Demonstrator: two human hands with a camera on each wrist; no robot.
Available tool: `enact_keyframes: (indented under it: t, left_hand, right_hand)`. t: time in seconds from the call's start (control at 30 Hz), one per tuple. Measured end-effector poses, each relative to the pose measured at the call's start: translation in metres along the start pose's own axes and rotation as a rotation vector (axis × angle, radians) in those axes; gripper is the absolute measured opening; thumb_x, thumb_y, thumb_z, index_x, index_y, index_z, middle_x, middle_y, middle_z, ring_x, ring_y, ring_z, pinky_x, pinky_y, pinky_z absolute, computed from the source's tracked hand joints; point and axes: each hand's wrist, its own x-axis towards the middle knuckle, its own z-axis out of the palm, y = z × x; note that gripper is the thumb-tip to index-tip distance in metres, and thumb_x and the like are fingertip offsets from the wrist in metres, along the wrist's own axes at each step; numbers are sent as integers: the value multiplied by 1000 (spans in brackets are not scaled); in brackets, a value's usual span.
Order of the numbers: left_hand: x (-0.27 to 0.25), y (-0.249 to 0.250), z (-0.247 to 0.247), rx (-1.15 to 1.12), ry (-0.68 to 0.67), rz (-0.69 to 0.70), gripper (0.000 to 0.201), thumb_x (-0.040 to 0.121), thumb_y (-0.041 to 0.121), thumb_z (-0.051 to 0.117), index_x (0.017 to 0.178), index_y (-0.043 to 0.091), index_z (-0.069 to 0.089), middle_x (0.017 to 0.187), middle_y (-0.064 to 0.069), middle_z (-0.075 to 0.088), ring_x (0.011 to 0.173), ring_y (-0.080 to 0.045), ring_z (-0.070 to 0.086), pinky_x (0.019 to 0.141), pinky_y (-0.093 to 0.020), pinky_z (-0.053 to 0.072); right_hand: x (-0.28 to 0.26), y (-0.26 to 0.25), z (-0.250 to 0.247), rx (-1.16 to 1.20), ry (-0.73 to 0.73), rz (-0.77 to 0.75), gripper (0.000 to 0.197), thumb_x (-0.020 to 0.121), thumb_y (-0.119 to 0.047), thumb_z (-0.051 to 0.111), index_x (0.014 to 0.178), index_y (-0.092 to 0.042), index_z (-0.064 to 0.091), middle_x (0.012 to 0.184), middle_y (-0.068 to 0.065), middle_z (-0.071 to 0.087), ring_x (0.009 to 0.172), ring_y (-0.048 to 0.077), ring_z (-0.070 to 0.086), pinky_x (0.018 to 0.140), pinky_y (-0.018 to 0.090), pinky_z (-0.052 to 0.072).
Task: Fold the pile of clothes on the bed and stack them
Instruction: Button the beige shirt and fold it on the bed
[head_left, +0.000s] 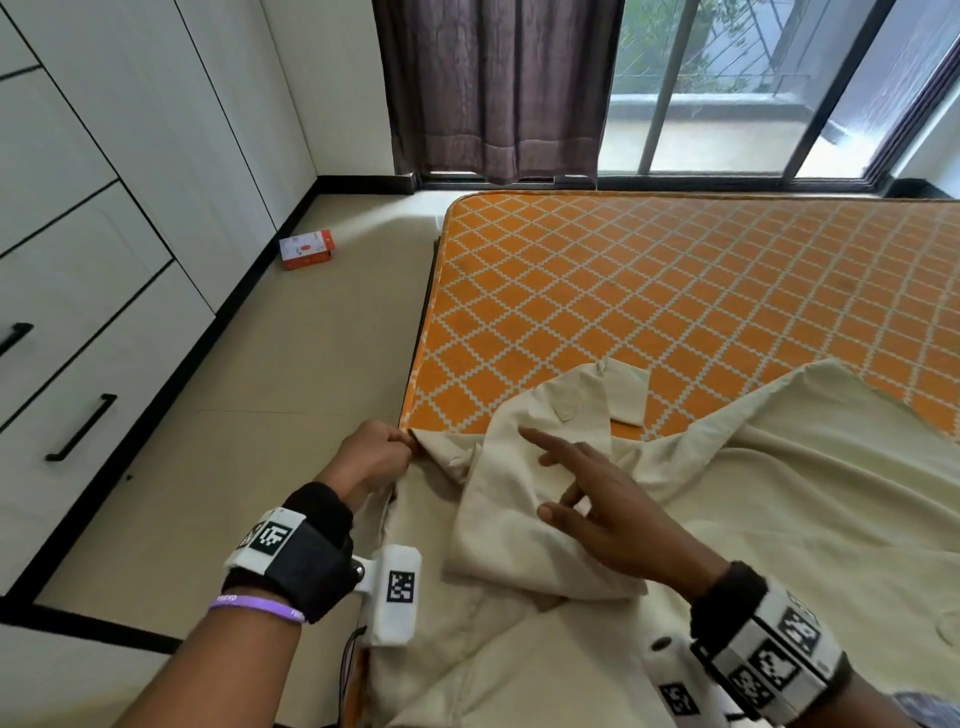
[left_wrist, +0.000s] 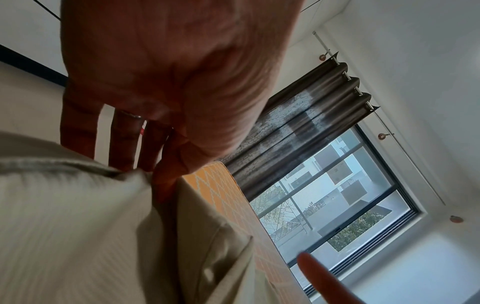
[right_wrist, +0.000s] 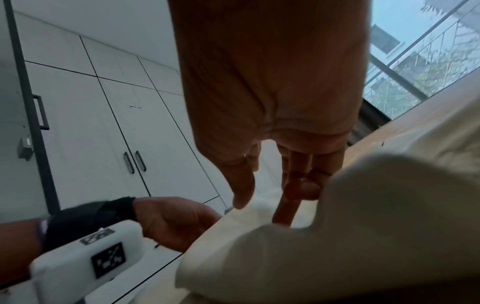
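Observation:
A cream garment (head_left: 701, 509) lies spread over the near part of the orange patterned mattress (head_left: 675, 291), with one flap folded across its left side. My left hand (head_left: 382, 457) pinches a corner of the cream cloth (left_wrist: 78, 216) at the mattress's left edge, fingers curled round the fabric. My right hand (head_left: 576, 488) hovers over the folded flap with its fingers spread and straight, holding nothing. In the right wrist view the right hand's fingers (right_wrist: 298, 185) point down beside a hump of cream cloth (right_wrist: 350, 236), and the left hand (right_wrist: 176, 220) shows at lower left.
White wardrobe doors and drawers (head_left: 104, 234) run along the left, with a strip of beige floor (head_left: 291, 384) between them and the bed. A small orange and white box (head_left: 305, 250) lies on that floor. A brown curtain (head_left: 498, 88) and a barred window (head_left: 779, 83) stand behind the mattress.

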Motion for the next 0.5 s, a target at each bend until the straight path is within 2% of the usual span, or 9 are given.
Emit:
enact_keyframes:
  t: [0.03,0.07,0.17,0.23,0.3,0.33,0.4,0.47,0.5]
  left_hand:
    - [1,0,1,-25,4,-15,29,88,2,49,87,11,76,74,-2,61,69,-19,48,62,-27,44]
    - [3,0,1,-58,14,-21,24,89,6,50,88,6,75,77,-4,62,69,-20,49,63,-26,40]
    - [5,0,4,-215,-3,-64,30,99,26,55,94,2,71,96,-11,71,84,-25,63,72,-31,46]
    - [7,1,7,-284,-31,-77,40,100,42,55,103,5,71,102,-11,73,95,-26,67,73,-31,49]
    - [9,1,9,-293,-35,-71,43,98,46,57,106,7,72,102,-10,73,97,-26,68,70,-31,49]
    - [10,0,10,-289,-32,-65,42,97,46,59,105,7,73,102,-10,74,96,-26,69,72,-32,51]
    - [13,-6,11,-276,-36,-36,42,93,47,65,99,7,76,100,-10,75,97,-26,70,81,-37,56]
    - [15,-11,11,-269,-36,6,41,87,48,72,91,7,78,95,-10,76,96,-27,70,90,-45,57]
    - [14,-13,12,-263,-33,19,39,85,46,75,88,7,78,92,-10,76,94,-27,70,88,-45,57]
  right_hand:
    - [5,0,6,-23,-45,-18,81,96,-32,64,153,-57,12,136,-6,47,89,4,65,87,22,51]
    - [9,-2,12,-76,-79,-29,87,97,-29,64,152,-60,5,140,-5,44,90,6,65,90,26,51]
    - [17,-14,33,-284,-98,-14,95,98,-21,58,146,-66,-11,141,-3,42,92,20,63,79,34,53]
    - [25,-21,41,-432,-59,-6,97,99,-17,50,144,-65,-20,119,3,54,75,24,59,60,35,50]
    - [44,-25,42,-593,-5,13,94,100,-14,45,147,-58,-24,87,4,56,60,22,53,48,33,40]
    - [55,-25,39,-635,4,48,90,100,-15,44,151,-54,-18,77,3,53,57,21,52,47,33,38]
    - [73,-24,29,-674,-65,111,69,101,-20,48,155,-44,11,76,1,53,63,22,54,48,31,36]
    - [76,-30,24,-706,-120,113,39,102,-27,50,140,-30,44,93,4,62,80,27,62,54,32,37]
    - [73,-35,22,-705,-108,97,27,102,-29,50,128,-23,54,99,5,64,86,29,65,58,33,38]
